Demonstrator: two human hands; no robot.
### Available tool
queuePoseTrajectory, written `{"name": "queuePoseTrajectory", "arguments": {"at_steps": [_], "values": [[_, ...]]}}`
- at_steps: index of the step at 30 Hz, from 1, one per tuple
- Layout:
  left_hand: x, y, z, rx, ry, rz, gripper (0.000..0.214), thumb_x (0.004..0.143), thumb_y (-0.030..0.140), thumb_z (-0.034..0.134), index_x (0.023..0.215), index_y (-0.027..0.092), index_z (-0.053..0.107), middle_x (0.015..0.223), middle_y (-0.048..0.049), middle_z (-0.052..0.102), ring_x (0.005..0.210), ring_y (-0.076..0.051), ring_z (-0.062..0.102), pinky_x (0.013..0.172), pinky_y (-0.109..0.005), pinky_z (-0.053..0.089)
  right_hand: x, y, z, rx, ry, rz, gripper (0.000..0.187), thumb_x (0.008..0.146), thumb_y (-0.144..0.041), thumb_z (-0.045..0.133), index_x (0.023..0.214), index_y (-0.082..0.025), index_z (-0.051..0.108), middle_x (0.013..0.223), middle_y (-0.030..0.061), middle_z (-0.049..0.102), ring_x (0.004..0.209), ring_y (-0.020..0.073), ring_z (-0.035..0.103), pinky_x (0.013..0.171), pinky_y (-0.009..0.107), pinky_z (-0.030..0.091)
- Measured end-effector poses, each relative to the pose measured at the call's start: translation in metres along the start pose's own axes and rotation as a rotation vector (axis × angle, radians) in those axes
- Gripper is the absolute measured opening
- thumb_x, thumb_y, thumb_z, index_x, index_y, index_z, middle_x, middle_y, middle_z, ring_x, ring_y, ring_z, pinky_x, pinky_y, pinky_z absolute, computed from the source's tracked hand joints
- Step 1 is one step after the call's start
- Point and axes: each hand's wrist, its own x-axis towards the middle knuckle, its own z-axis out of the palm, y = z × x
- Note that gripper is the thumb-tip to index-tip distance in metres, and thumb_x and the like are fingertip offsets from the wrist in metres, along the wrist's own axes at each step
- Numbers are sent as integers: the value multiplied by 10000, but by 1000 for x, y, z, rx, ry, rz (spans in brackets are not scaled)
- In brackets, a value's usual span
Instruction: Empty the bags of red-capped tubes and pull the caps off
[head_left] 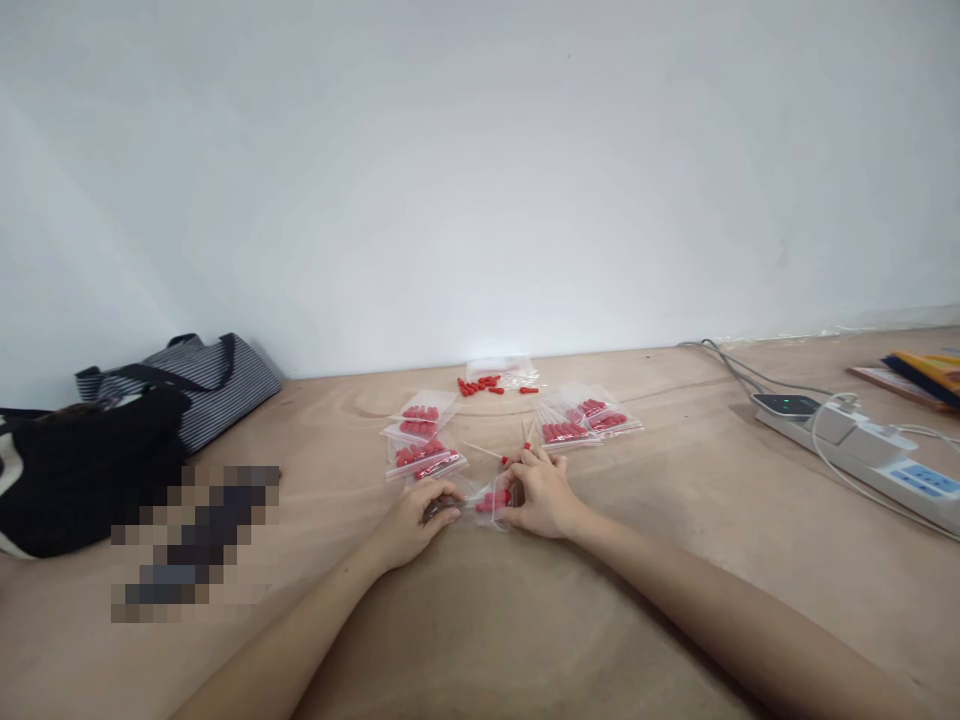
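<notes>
Both my hands rest on the wooden table [675,560] and pinch the two ends of a small clear zip bag [480,500] with red capsule-shaped pieces inside. My left hand [416,520] grips its left end with curled fingers. At the right end, my right hand [541,495] has its fingers closed on the bag. Just beyond them lie filled bags on the left [421,440] and on the right [581,418]. Loose red pieces [484,384] and an empty-looking bag lie near the wall. A thin pale stick [484,452] lies between the piles.
A striped bag [202,385] and a black bag [82,470] sit at the left edge. A blurred-out dark object [195,545] lies beside them. At the right, a white power strip [870,450] with cables and some coloured books [919,375].
</notes>
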Motion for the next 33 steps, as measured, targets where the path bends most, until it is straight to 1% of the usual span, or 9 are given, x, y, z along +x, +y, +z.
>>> {"name": "queuePoseTrajectory", "arguments": {"at_steps": [3, 7, 11, 14, 17, 20, 25, 30, 33], "values": [[0, 0, 0, -12, -5, -4, 150, 770, 250, 489, 877, 190, 574, 859, -19, 626, 791, -154, 561, 715, -259, 440, -1, 2, -2, 41, -36, -19, 297, 567, -405, 686, 768, -208, 587, 880, 5, 552, 923, 190, 420, 750, 324, 223], [-1, 1, -1, -6, -9, 1, 156, 771, 258, 487, 881, 193, 577, 874, -24, 626, 816, -163, 556, 743, -276, 433, -3, 4, -2, 23, -45, -38, 314, 580, -440, 675, 815, -244, 603, 914, 6, 551, 935, 201, 418, 739, 333, 222], [-1, 0, 0, 1, 2, 1, 160, 769, 262, 493, 887, 195, 578, 865, -25, 627, 803, -164, 553, 734, -279, 437, -5, 3, -1, 0, 14, -72, 232, 610, -402, 667, 784, -258, 614, 956, 3, 539, 950, 195, 410, 759, 345, 214], [-1, -1, 0, 17, 14, -15, 179, 761, 266, 511, 913, 199, 578, 874, -24, 626, 799, -166, 554, 731, -283, 440, -7, 3, -2, -29, 74, -128, 217, 606, -376, 672, 758, -234, 608, 985, 8, 530, 950, 190, 407, 785, 357, 201], [-2, -1, -1, 27, 11, -23, 202, 757, 275, 523, 940, 208, 576, 902, -28, 623, 817, -173, 557, 732, -290, 446, -9, 5, -4, -60, 86, -156, 221, 607, -398, 667, 727, -220, 613, 955, 11, 537, 941, 191, 411, 795, 367, 193], [-2, 0, -2, 22, -13, 5, 223, 764, 279, 519, 969, 207, 571, 958, -40, 618, 888, -182, 554, 782, -306, 442, -10, 7, -4, -55, 64, -181, 233, 638, -445, 642, 763, -248, 639, 938, 8, 549, 934, 192, 415, 794, 371, 192], [-3, 0, -3, 28, -46, 31, 264, 786, 279, 495, 1033, 207, 553, 1063, -54, 600, 980, -188, 540, 861, -331, 422, -11, 6, -5, -3, 64, -209, 153, 723, -402, 594, 819, -303, 660, 952, 0, 563, 942, 183, 426, 810, 374, 196], [-4, -2, -4, 47, -50, 25, 300, 788, 290, 497, 1077, 229, 543, 1134, -53, 578, 1050, -202, 515, 912, -365, 398, -13, 24, -27, 42, 76, -235, 179, 774, -409, 533, 861, -314, 658, 989, 7, 585, 955, 189, 459, 848, 387, 235], [-4, -2, -6, 48, -52, 6, 309, 782, 294, 504, 1079, 223, 548, 1142, -58, 576, 1061, -209, 511, 922, -378, 392, -15, 49, -47, 214, 23, -210, 230, 785, -412, 503, 907, -284, 650, 926, 10, 635, 892, 181, 518, 866, 374, 287]]}}
